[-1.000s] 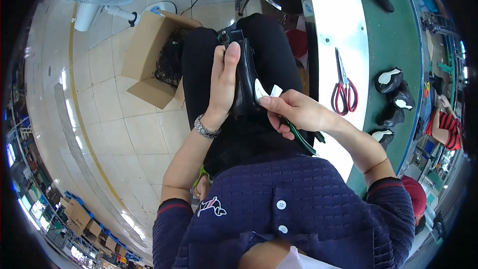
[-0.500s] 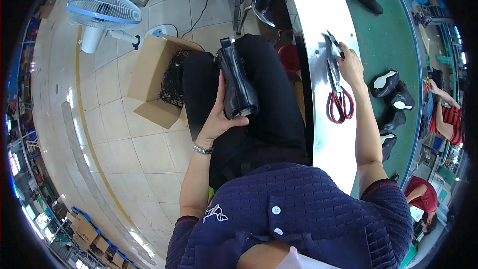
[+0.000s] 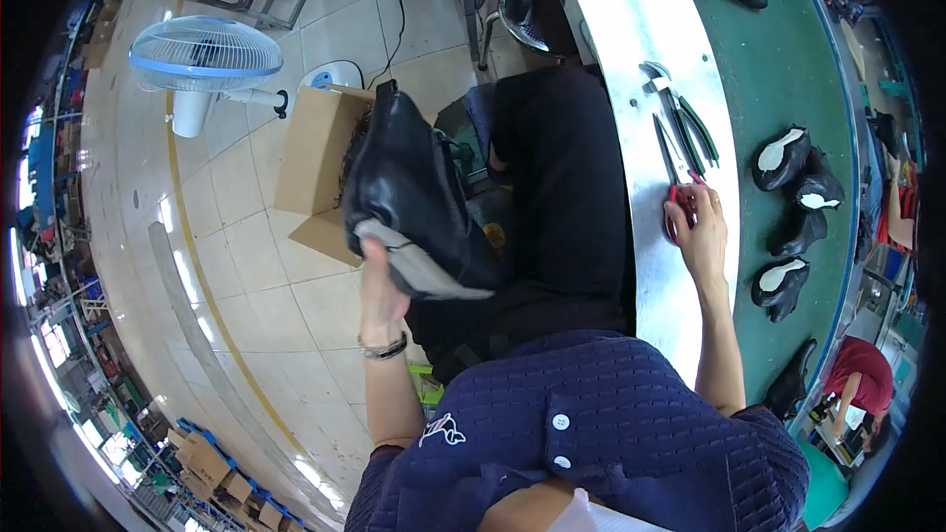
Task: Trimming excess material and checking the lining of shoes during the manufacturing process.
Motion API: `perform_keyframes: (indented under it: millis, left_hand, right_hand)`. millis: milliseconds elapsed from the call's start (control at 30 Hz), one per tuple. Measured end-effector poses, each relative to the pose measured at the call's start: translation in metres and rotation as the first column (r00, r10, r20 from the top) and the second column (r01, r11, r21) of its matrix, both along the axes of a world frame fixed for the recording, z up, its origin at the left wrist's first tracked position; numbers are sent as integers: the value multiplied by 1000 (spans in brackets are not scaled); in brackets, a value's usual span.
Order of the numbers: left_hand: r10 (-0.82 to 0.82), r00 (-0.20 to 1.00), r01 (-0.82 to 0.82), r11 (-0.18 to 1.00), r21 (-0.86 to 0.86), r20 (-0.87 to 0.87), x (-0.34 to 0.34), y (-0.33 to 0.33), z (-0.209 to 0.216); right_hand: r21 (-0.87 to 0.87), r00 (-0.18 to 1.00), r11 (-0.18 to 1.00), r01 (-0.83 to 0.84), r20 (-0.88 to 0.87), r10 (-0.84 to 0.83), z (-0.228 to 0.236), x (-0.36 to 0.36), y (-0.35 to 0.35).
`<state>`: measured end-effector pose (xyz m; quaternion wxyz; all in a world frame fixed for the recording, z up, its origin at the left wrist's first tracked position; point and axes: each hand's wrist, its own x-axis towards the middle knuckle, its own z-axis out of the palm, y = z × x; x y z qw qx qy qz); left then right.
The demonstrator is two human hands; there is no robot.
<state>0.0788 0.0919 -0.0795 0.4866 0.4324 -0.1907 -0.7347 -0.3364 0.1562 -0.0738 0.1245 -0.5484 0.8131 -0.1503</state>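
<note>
My left hand point(image 3: 379, 288) holds a black leather boot point(image 3: 409, 199) up over my lap, its grey lining showing at the lower end. On the metal bench edge point(image 3: 631, 49), my right hand point(image 3: 702, 227) closes on the red handles of a pair of scissors point(image 3: 674, 169). Green-handled pliers point(image 3: 690, 123) lie just beyond the scissors, untouched.
A brown cardboard box point(image 3: 317, 163) with dark pieces stands on the tiled floor to my left, beside a blue-and-white floor fan point(image 3: 205, 54). Several black boots point(image 3: 791, 199) sit on the green conveyor belt point(image 3: 788, 69). Another person in red point(image 3: 857, 379) works at far right.
My left hand has swung the boot left, toward the cardboard box. My right hand has slid down the bench from the pliers onto the red scissor handles.
</note>
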Motion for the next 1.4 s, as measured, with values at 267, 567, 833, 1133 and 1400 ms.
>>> perform_keyframes:
  millis: [267, 567, 833, 1133, 1400]
  left_hand:
    - [-205, 973, 184, 965, 186, 102, -2, -64, 53]
    - [-357, 932, 321, 896, 308, 66, -15, -84, 69]
    - [-239, 907, 241, 970, 38, 347, -42, -68, 63]
    - [34, 746, 163, 959, -232, 665, -64, -25, 48]
    - [18, 719, 182, 960, -213, 694, -51, -14, 41]
  right_hand:
    - [20, 990, 996, 83, -115, -81, -15, -14, 21]
    - [347, 434, 938, -21, 848, -304, 45, 13, 26]
    - [247, -138, 847, -471, 928, -347, 101, 102, -41]
    - [338, -104, 732, -592, 868, -485, 108, 129, -54]
    - [152, -162, 812, -563, 943, -289, 71, 147, -42]
